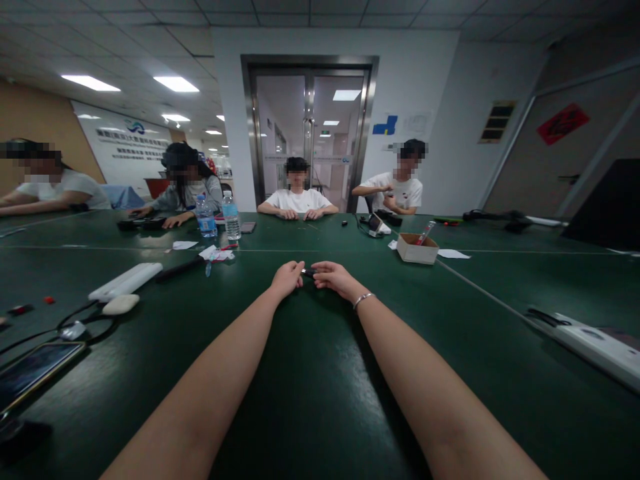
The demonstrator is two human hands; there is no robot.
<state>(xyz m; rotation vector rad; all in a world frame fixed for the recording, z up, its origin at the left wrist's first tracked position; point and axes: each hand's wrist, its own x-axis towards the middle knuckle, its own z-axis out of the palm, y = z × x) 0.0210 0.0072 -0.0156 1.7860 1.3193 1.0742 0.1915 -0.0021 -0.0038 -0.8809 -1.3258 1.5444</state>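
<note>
Both my arms stretch forward over a dark green table (320,373). My left hand (287,277) and my right hand (336,277) meet at the middle, fingers curled. Between their fingertips sits a small dark object (309,272), pinched from both sides; I cannot make out what it is. A thin bracelet (363,299) circles my right wrist.
Several people sit at the far side and left. Two water bottles (231,216), a cardboard box (417,248), paper scraps, a white power strip (125,281), a phone (35,366) and cables lie left. A white strip (590,341) lies right. Glass doors (310,133) stand behind.
</note>
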